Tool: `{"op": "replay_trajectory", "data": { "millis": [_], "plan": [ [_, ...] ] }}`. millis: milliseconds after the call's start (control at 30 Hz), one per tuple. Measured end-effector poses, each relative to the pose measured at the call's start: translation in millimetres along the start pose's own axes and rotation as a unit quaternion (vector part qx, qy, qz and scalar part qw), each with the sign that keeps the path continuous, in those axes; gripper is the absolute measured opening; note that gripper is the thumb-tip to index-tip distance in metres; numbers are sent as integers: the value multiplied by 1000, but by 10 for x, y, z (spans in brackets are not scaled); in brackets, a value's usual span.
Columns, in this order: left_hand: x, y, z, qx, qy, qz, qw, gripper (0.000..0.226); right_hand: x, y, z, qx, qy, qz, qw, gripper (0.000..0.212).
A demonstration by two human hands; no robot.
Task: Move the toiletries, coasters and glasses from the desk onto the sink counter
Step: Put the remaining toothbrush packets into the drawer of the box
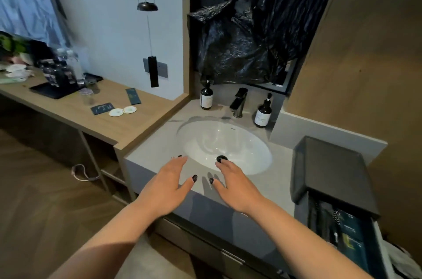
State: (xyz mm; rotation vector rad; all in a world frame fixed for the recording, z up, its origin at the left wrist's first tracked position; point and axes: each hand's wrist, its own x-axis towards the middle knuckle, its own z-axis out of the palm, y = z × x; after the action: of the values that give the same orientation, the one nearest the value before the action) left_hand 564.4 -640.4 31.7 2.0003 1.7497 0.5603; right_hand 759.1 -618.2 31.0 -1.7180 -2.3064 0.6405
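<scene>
My nails are painted black on both my left hand (170, 184) and my right hand (235, 184), over the pale grey sink counter (157, 141). Its basin (225, 144) is glossy white. Left of the basin, the desk (141, 119) is light wood, with two white coasters (122, 111) and dark teal packets (101, 108), perhaps with gold print. Behind the basin, two dark brown bottles (206, 97) carry white labels.

Both forearms are bare, with no sleeves, watch or rings in view. The left hand (170, 184) and right hand (236, 185) have long fingernails painted glossy black.
</scene>
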Motion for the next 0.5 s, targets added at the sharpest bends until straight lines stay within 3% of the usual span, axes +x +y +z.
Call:
{"op": "replay_trajectory", "data": {
  "millis": [500],
  "plan": [
    [206,-1572,-1111,-11,0,-34,999,65,1144,-1510,579,27,-7,-3,1000,56]
  ]
}}
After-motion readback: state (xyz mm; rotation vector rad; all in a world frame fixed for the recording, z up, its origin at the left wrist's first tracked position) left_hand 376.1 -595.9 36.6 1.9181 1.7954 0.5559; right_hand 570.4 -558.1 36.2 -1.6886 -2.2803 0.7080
